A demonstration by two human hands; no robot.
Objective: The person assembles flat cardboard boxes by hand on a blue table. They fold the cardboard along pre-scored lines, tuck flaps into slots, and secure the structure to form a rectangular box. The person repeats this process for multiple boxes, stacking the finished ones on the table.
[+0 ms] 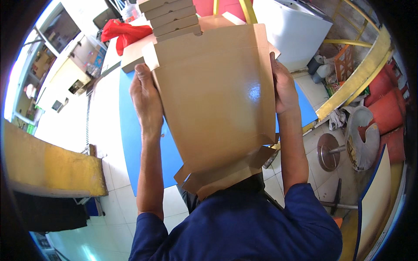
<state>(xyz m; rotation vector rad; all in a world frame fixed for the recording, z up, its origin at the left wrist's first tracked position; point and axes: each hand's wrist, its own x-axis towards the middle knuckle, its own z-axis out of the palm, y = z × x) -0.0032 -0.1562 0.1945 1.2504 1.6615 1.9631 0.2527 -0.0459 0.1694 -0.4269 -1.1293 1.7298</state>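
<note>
A brown cardboard box, partly folded, is held up in front of my chest above the blue table. My left hand grips its left side, the thumb up near a pale flap at the far left corner. On the opposite side my right hand holds the right wall, with its fingers partly hidden by the board. The box's near end, with loose flaps at both corners, hangs toward my dark blue shirt. Behind the far edge rises a stack of similar closed boxes.
The blue tabletop shows on both sides of the box. A red cloth lies at the far left. A white appliance stands beyond. Red chairs, a yellow beam and a round metal base are on the right.
</note>
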